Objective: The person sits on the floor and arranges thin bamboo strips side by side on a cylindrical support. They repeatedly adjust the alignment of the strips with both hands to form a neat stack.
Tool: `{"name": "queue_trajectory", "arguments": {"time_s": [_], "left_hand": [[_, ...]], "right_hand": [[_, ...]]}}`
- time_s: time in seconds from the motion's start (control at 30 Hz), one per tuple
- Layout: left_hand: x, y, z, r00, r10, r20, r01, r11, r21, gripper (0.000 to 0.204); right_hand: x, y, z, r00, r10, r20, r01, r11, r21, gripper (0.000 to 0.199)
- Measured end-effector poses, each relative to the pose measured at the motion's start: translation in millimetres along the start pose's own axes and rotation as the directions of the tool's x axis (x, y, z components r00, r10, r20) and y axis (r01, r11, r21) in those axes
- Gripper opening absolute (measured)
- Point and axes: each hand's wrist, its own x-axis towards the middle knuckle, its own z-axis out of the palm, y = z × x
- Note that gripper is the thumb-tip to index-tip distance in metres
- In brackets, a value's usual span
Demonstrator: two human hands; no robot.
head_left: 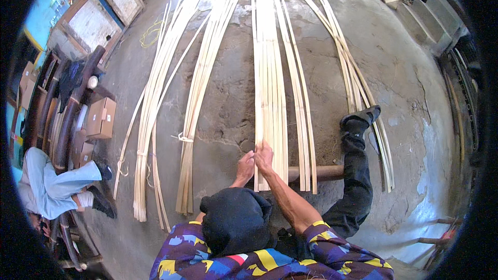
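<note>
A row of long pale bamboo strips [270, 83] lies side by side down the middle, over a round brown pole [327, 172]. My left hand [245, 167] is closed at the left edge of the row, near its close end. Touching or almost touching it, my right hand [263, 157] is closed over the leftmost strips. Whatever my left fingers pinch is too small to make out. Just right of the row lie a few separate strips [299, 88].
Two tied bundles of strips, one nearer [202, 93] and one farther left [155, 109], lie on the concrete floor. Crossed strips [347, 67] lie right, beside a sandalled foot [360, 118]. Cardboard boxes [101, 117] and a seated person's legs [67, 181] are at left.
</note>
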Motion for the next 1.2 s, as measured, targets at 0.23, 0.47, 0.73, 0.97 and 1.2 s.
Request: {"name": "queue_trajectory", "arguments": {"time_s": [0.23,0.47,0.73,0.97,1.2], "left_hand": [[23,16,-17,0.958,-0.288,0.019,0.268,0.864,-0.426,0.038],[25,25,-17,0.987,-0.120,0.104,0.118,0.993,0.027,0.050],[48,2,-29,0.982,-0.011,0.187,-0.034,0.972,0.234,0.049],[30,15,-13,0.993,-0.082,0.085,0.059,0.968,0.245,0.043],[22,22,-12,0.974,-0.219,-0.056,0.223,0.971,0.082,0.033]], "right_hand": [[-42,18,33,0.978,0.205,0.040,-0.207,0.929,0.308,0.019],[-49,8,11,0.990,-0.089,0.113,0.087,0.996,0.018,0.021],[-70,32,-17,0.899,-0.334,0.282,0.405,0.878,-0.253,0.023],[-66,49,-15,0.852,-0.426,0.304,0.494,0.846,-0.199,0.027],[-64,38,-9,0.930,-0.268,0.254,0.267,0.963,0.037,0.038]]}}
